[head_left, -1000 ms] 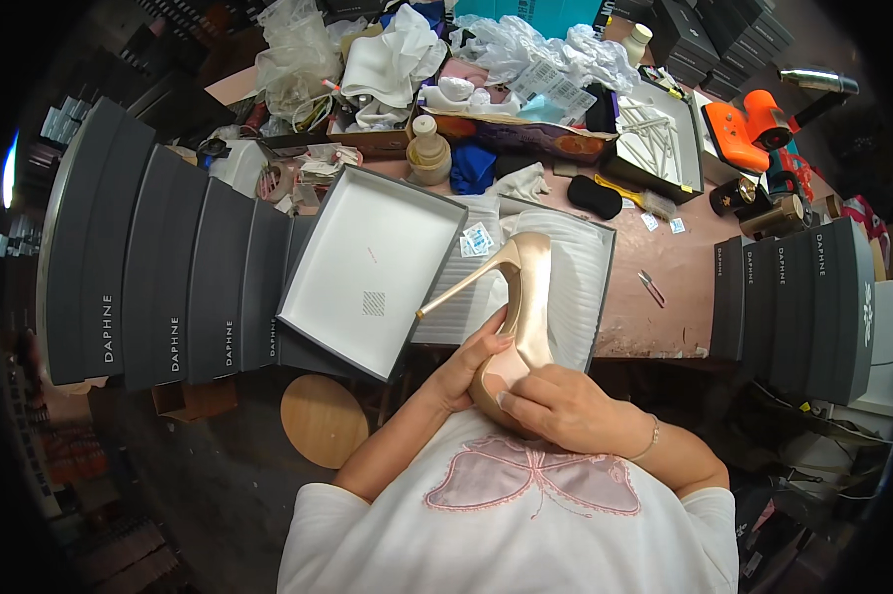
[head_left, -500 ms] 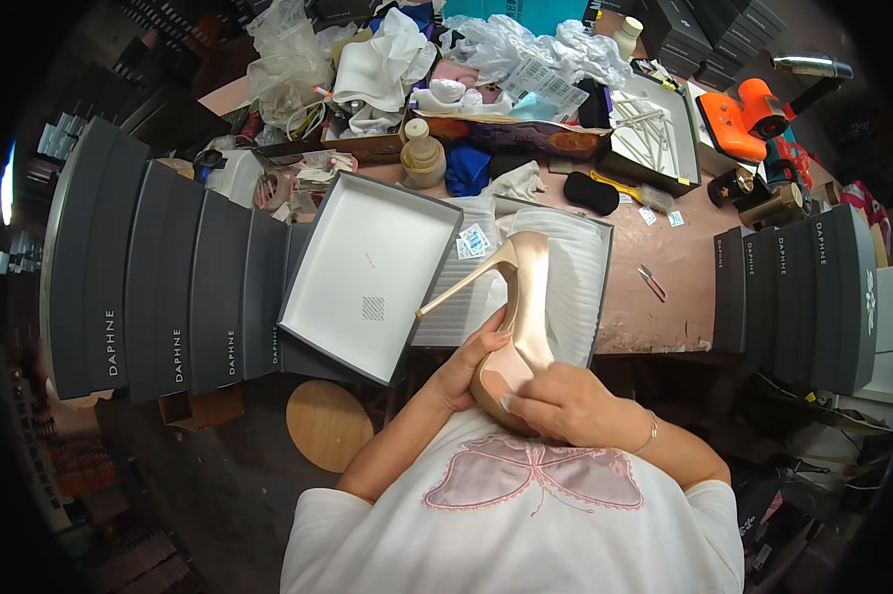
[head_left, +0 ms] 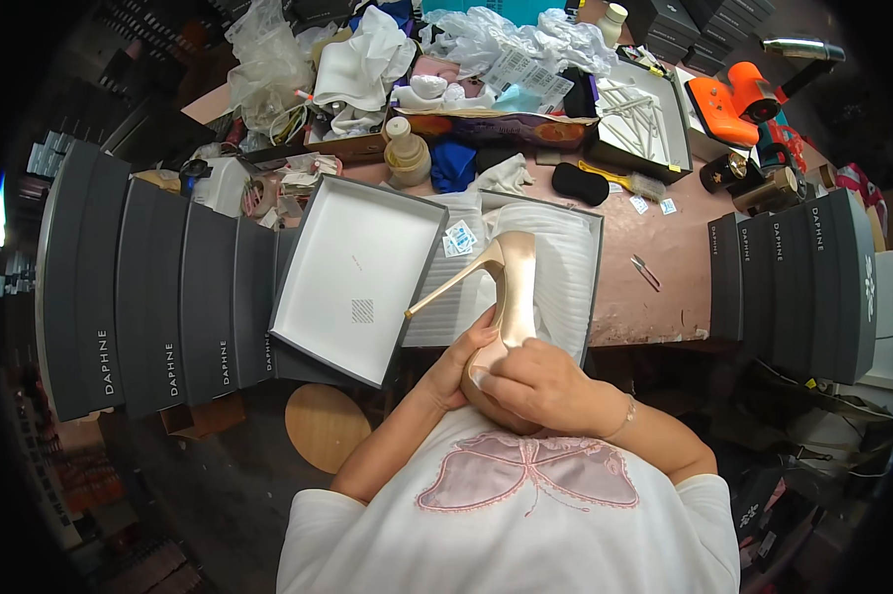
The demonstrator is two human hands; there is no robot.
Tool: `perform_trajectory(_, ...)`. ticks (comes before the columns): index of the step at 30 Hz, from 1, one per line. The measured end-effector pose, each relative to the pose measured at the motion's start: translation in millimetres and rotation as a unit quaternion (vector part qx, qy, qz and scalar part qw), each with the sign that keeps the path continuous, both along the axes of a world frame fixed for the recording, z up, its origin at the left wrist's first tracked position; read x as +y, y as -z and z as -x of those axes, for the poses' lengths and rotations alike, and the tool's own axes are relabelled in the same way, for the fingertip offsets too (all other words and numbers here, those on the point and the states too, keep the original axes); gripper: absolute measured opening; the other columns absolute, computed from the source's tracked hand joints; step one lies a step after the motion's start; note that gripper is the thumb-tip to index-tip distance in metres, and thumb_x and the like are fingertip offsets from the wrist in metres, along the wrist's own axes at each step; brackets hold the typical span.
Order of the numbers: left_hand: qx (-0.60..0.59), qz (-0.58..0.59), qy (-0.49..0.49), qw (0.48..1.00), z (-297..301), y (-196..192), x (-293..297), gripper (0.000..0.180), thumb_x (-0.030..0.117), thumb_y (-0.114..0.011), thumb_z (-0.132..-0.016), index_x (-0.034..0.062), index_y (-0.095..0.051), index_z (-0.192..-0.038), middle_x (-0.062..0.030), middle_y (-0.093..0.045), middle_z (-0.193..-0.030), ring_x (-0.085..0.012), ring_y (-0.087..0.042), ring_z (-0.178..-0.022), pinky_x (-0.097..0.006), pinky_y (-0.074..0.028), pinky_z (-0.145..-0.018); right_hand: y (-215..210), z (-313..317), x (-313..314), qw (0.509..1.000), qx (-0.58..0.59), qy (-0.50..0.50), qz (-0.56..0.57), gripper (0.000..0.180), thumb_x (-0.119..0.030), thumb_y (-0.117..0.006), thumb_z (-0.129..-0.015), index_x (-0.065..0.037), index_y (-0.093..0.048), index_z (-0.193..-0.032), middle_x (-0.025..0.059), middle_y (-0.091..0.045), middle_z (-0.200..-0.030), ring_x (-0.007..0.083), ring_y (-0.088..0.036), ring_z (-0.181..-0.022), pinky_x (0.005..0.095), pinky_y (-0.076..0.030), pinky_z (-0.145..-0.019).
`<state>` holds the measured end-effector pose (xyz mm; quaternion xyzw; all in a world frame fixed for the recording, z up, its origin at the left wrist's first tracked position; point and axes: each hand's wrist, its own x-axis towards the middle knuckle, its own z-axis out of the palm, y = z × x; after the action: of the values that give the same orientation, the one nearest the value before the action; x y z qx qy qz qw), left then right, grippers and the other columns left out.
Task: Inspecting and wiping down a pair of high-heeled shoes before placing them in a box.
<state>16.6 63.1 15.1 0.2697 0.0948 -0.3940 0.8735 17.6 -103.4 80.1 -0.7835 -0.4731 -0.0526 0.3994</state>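
A champagne-gold stiletto pump point(head_left: 520, 287) is held close to my chest, its toe toward me and its thin heel slanting out to the left. My left hand point(head_left: 454, 364) grips its front part from the left side. Bunched fingers of my right hand point(head_left: 545, 388) press on the pinkish surface near the toe; whatever they may pinch is hidden. Beyond the shoe lies a grey shoebox point(head_left: 597, 259) lined with ribbed white padding point(head_left: 563, 243). The white-lined lid point(head_left: 339, 267) rests tilted to its left, with small blue-and-white sachets point(head_left: 459, 238) beside it.
Stacked dark grey shoeboxes flank me on the left point(head_left: 149, 297) and right point(head_left: 822, 287). Thread snips point(head_left: 646, 273) lie on the pink table point(head_left: 674, 307). Behind stand a glue bottle point(head_left: 407, 153), a brush point(head_left: 646, 186), crumpled paper point(head_left: 362, 64) and an orange device point(head_left: 723, 111).
The whole view has shifted slightly. My right fingers have moved a little over the front of the shoe. The left hand keeps its hold.
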Motion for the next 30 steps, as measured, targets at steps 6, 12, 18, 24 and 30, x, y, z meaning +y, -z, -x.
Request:
perform_trajectory(6,-0.035,-0.036,-0.013,0.999,0.9,-7.0,0.4,0.079,0.033,-0.054,-0.088,0.0061,-0.016,-0.152,-0.0138,-0.044,-0.137,-0.0205,-0.050,-0.121,-0.033,-0.042,-0.102,-5.7,11.7,-10.3,0.998,-0.039,0.001,0.050,0.023,-0.010,-0.064,-0.074,-0.002,-0.059,-0.095,0.0052,-0.049,-0.077,0.0202,-0.052,-0.065,0.0323,-0.044,-0.059)
perform_trajectory(12,-0.056,-0.051,-0.007,0.997,4.6,-5.8,-0.2,0.080,0.031,-0.054,-0.087,0.0053,-0.014,-0.152,-0.0141,-0.044,-0.136,-0.0203,-0.050,-0.122,-0.032,-0.043,-0.101,-15.0,7.0,-6.7,0.997,-0.011,-0.026,0.068,0.025,-0.010,-0.065,-0.073,-0.001,-0.059,-0.095,0.0062,-0.051,-0.081,0.0220,-0.053,-0.069,0.0328,-0.044,-0.062)
perform_trajectory(18,-0.046,-0.048,-0.018,0.998,6.9,-8.5,2.4,0.081,0.030,-0.054,-0.087,0.0050,-0.013,-0.152,-0.0157,-0.044,-0.136,-0.0210,-0.051,-0.120,-0.032,-0.044,-0.101,-20.9,-3.9,-3.3,0.996,-0.004,-0.057,0.071,0.026,-0.010,-0.065,-0.073,-0.001,-0.059,-0.097,0.0062,-0.050,-0.082,0.0214,-0.052,-0.071,0.0325,-0.044,-0.064)
perform_trajectory(24,-0.048,-0.041,-0.009,0.998,7.1,-3.9,2.7,0.080,0.029,-0.054,-0.088,0.0040,-0.013,-0.152,-0.0155,-0.044,-0.136,-0.0203,-0.051,-0.120,-0.032,-0.045,-0.100,-27.4,-8.0,0.7,0.994,0.004,-0.076,0.082,0.030,-0.010,-0.064,-0.073,0.000,-0.059,-0.101,0.0062,-0.050,-0.083,0.0216,-0.053,-0.072,0.0333,-0.045,-0.065)
perform_trajectory(30,-0.039,-0.032,-0.008,0.999,5.9,-5.1,2.9,0.081,0.028,-0.054,-0.087,0.0042,-0.012,-0.152,-0.0152,-0.043,-0.137,-0.0201,-0.049,-0.123,-0.032,-0.043,-0.102,-26.7,-6.9,-4.3,0.991,0.020,-0.089,0.097,0.033,-0.009,-0.066,-0.071,0.000,-0.061,-0.102,0.0068,-0.054,-0.086,0.0225,-0.054,-0.074,0.0333,-0.046,-0.066)
